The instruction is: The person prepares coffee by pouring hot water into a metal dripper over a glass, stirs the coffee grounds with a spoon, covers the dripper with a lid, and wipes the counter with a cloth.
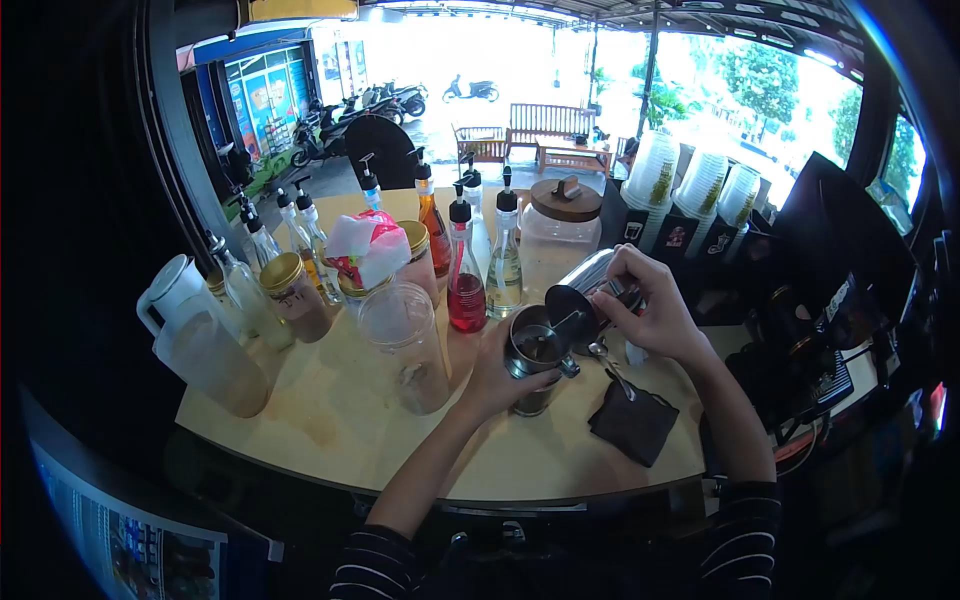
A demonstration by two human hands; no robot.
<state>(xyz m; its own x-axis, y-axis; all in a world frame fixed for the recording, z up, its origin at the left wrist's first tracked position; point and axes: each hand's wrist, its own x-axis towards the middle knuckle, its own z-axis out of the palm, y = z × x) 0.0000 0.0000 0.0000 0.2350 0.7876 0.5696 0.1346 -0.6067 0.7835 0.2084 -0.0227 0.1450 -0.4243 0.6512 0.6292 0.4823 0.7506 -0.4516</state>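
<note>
In the head view, the left hand (488, 378) is wrapped around a cup (532, 402) that stands on the worktop (330, 440). The right hand (655, 310) grips a shiny metal jug (575, 302) and tips it over the cup, with its mouth right by the cup's rim. It is too small to tell if anything is running out. A spoon (622, 378) lies partly on a dark folded cloth (635, 425), to the right of the cup. A bottle of red liquid (466, 303) stands just behind the left hand, and a big clear jar (408, 340) stands to its left.
</note>
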